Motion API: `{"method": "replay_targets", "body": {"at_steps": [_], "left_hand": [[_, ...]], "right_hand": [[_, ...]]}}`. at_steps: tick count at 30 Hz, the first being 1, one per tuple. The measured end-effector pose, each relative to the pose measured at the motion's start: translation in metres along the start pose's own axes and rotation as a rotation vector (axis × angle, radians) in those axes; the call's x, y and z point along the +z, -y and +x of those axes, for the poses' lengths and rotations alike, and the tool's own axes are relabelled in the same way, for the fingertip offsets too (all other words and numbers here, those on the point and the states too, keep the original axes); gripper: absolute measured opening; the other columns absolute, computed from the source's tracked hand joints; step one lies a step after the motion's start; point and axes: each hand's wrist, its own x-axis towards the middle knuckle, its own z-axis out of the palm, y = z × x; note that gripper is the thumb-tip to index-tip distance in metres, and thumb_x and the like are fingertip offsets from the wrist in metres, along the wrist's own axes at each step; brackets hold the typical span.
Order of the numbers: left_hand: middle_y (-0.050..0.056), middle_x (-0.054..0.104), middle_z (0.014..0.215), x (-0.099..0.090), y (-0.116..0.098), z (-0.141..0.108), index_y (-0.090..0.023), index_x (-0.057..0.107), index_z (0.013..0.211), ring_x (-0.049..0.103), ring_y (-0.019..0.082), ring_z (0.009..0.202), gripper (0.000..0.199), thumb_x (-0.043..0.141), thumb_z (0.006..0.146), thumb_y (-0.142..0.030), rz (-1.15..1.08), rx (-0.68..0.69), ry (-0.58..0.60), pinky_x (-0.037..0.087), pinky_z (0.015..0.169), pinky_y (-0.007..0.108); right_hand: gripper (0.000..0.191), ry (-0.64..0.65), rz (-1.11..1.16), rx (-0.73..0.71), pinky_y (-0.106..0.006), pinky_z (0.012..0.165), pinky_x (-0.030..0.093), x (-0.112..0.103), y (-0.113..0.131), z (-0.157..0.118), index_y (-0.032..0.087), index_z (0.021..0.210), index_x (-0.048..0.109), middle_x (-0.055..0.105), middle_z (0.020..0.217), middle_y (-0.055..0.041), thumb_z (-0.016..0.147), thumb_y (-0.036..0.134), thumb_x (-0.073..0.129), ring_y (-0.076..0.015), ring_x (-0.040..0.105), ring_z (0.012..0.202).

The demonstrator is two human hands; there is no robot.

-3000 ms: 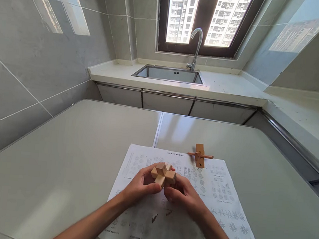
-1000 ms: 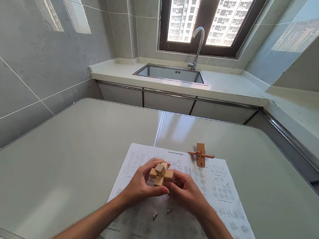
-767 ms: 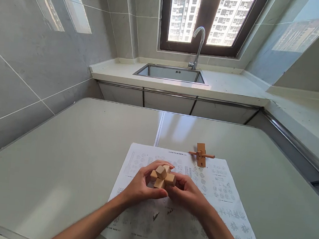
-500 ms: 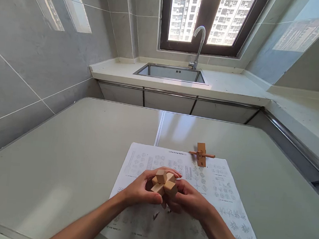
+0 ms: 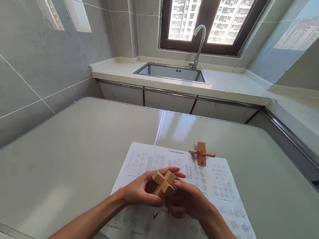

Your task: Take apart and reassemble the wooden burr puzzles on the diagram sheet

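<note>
Turned since the earlier frame: wooden block cross (image 5: 166, 182), with more of its four-armed side showing; right hand (image 5: 192, 201) has shifted lower beside it. Left hand (image 5: 140, 190) cradles it, thumb near, fingers around the left and far sides, likely to steady it. Right fingers grasp the right side, probably for turning; underside contact hidden. Cross is over printed sheet (image 5: 127, 221), likely kept in sight for reference. Brown wooden piece (image 5: 201, 159) sits at sheet's far-right edge on surface (image 5: 90, 135), probably set aside for hand room.
</note>
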Motion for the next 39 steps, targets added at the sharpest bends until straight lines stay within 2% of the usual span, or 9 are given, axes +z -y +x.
{"method": "replay_targets", "body": {"at_steps": [7,13,18,22,25,28,34,39], "left_hand": [[0.017,0.052,0.160,0.002,-0.002,0.000,-0.028,0.051,0.158,0.050,0.041,0.147,0.082,0.082,0.082,-0.037,0.002,-0.009,-0.015,0.046,0.116,0.057],[0.016,0.059,0.153,0.004,-0.004,0.000,-0.027,0.053,0.156,0.056,0.039,0.142,0.087,0.089,0.077,-0.034,0.062,-0.012,-0.074,0.043,0.120,0.057],[0.015,0.059,0.154,0.007,-0.004,0.000,-0.029,0.056,0.154,0.055,0.038,0.143,0.086,0.090,0.076,-0.030,0.122,-0.024,-0.134,0.041,0.122,0.057],[0.016,0.058,0.156,0.008,-0.001,0.000,-0.029,0.056,0.155,0.052,0.039,0.146,0.089,0.093,0.074,-0.030,0.135,-0.012,-0.166,0.037,0.125,0.058],[0.014,0.059,0.155,0.008,0.001,0.000,-0.029,0.057,0.154,0.051,0.038,0.147,0.090,0.095,0.073,-0.031,0.141,-0.007,-0.182,0.036,0.126,0.056],[0.013,0.063,0.151,0.010,0.002,0.000,-0.030,0.061,0.150,0.054,0.037,0.144,0.088,0.097,0.070,-0.033,0.156,0.007,-0.197,0.038,0.124,0.053],[0.014,0.070,0.142,0.015,0.002,0.000,-0.025,0.066,0.143,0.063,0.037,0.134,0.082,0.099,0.068,-0.037,0.271,0.071,-0.288,0.044,0.119,0.050],[0.016,0.071,0.139,0.014,0.004,0.001,-0.021,0.066,0.141,0.064,0.038,0.133,0.084,0.098,0.068,-0.046,0.319,0.095,-0.286,0.048,0.117,0.050]], "right_hand": [[0.053,-0.071,0.024,-0.013,-0.024,0.046,0.016,0.005,0.004,0.001,0.022,0.081,0.047,0.028,0.059,0.0111,0.082,0.068,0.073,-0.0045,0.017,0.045],[0.046,-0.168,0.057,0.015,-0.022,0.045,0.014,0.000,0.000,0.001,0.022,0.082,0.048,0.034,0.059,0.0102,0.084,0.062,0.070,-0.0039,0.016,0.044],[0.039,-0.320,0.066,0.022,-0.020,0.043,0.016,-0.003,-0.005,0.004,0.022,0.076,0.047,0.035,0.058,0.0086,0.088,0.055,0.064,-0.0052,0.017,0.045],[0.049,-0.393,0.034,0.023,-0.020,0.043,0.016,0.001,-0.006,0.007,0.022,0.074,0.048,0.038,0.056,0.0074,0.087,0.066,0.066,-0.0058,0.020,0.045],[0.060,-0.400,0.009,0.025,-0.019,0.042,0.014,0.001,-0.006,0.007,0.022,0.074,0.049,0.038,0.055,0.0078,0.080,0.078,0.069,-0.0052,0.019,0.045],[0.064,-0.391,-0.005,0.022,-0.019,0.041,0.014,-0.001,-0.007,0.007,0.022,0.076,0.050,0.038,0.055,0.0080,0.077,0.082,0.071,-0.0050,0.018,0.044],[0.061,-0.416,-0.028,0.045,-0.019,0.040,0.013,-0.001,-0.008,0.006,0.023,0.072,0.044,0.034,0.055,0.0088,0.079,0.078,0.071,-0.0049,0.015,0.045],[0.055,-0.397,-0.048,0.041,-0.020,0.041,0.014,-0.001,-0.007,0.004,0.024,0.072,0.042,0.034,0.056,0.0087,0.080,0.070,0.072,-0.0054,0.016,0.046]]}}
